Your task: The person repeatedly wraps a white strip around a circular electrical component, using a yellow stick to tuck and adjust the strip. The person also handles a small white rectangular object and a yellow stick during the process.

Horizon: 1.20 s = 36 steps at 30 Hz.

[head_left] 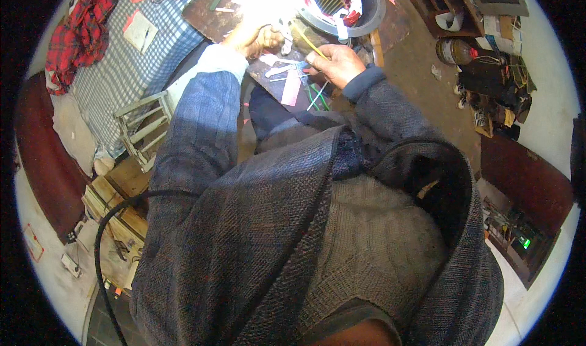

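A thin yellow tube [308,40] slants up and left from my right hand [339,65], whose thumb and fingers pinch its lower end. Opposite, my left hand [259,37] has its fingers curled beside a whitish piece [286,40]; strong glare hides what they hold, if anything. Just beyond both hands stands a grey round motor housing [373,7], with a slotted stator core [330,3] inside it and windings wrapped in white and red. Below the hands lie white strips [282,69] and a pink paper piece [291,89]. Green wires [318,95] hang near my lap.
Left of my arm is a pale slatted frame [146,126] beside a bed with a checked cover [143,71]. A notepad with a pen [141,32] and a red plaid cloth [82,31] lie there. At right, a large bottle [455,51] stands near cluttered shelves. A black cable [101,236] curves at lower left.
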Each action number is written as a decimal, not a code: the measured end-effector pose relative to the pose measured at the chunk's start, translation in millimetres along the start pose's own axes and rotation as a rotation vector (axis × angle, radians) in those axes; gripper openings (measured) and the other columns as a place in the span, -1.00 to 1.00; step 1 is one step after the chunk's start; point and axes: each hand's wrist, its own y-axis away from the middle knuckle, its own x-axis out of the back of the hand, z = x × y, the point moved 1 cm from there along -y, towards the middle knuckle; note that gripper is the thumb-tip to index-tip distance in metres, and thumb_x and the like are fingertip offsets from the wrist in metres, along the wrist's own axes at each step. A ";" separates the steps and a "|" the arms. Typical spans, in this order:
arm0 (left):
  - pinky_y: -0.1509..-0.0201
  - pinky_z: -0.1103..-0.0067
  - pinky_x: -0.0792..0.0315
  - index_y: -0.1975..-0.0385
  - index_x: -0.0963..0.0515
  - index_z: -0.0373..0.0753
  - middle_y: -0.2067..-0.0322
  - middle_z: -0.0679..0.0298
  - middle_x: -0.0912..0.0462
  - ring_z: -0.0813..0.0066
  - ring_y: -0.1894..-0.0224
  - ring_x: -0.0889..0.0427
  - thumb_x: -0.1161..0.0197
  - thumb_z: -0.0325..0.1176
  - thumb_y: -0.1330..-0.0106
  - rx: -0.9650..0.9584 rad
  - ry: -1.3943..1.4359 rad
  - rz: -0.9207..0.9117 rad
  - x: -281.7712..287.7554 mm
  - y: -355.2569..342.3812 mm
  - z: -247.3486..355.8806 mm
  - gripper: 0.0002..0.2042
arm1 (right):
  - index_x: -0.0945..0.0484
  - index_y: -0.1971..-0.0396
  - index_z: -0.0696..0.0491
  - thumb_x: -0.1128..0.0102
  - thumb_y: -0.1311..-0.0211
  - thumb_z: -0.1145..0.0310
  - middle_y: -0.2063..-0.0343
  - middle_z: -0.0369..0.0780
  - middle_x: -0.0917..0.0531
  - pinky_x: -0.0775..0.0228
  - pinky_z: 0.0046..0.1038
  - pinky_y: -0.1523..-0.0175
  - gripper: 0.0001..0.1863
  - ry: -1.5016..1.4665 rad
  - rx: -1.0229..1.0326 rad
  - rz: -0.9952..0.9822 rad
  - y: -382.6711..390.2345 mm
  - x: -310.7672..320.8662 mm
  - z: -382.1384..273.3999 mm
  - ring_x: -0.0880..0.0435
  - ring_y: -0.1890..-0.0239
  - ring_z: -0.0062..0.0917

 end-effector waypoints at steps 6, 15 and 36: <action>0.48 0.67 -0.43 0.11 -0.57 -0.30 0.50 0.32 -0.63 0.58 0.53 -0.60 -0.19 -0.20 -0.54 0.145 -0.303 -0.169 -42.5 48.0 -40.6 -0.75 | -0.66 0.09 0.22 -0.25 -0.46 0.18 0.37 -0.27 -0.74 -0.55 -0.52 0.17 -0.64 -0.050 0.052 0.042 -18.8 -13.1 -21.1 -0.69 0.33 -0.63; 0.63 0.70 -0.26 0.25 -0.54 -0.30 0.54 0.35 -0.52 0.65 0.68 -0.43 -0.17 -0.31 -0.56 -0.052 -0.283 0.020 -118.8 138.3 37.3 -0.81 | -0.71 0.24 0.17 -0.24 -0.42 0.04 0.51 -0.29 -0.70 -0.42 -0.55 0.37 -0.58 -0.057 0.042 0.352 -24.3 36.7 -69.7 -0.56 0.53 -0.66; 0.15 0.48 -0.52 0.32 -0.61 -0.33 0.34 0.20 -0.67 0.37 0.31 -0.64 -0.37 -0.28 -0.37 0.006 -0.874 -0.334 -148.8 121.1 105.7 -0.79 | -0.74 0.25 0.16 -0.34 -0.29 -0.01 0.41 -0.12 -0.75 -0.54 -0.32 0.12 -0.55 0.606 -0.125 0.297 -95.6 56.6 -79.7 -0.73 0.33 -0.37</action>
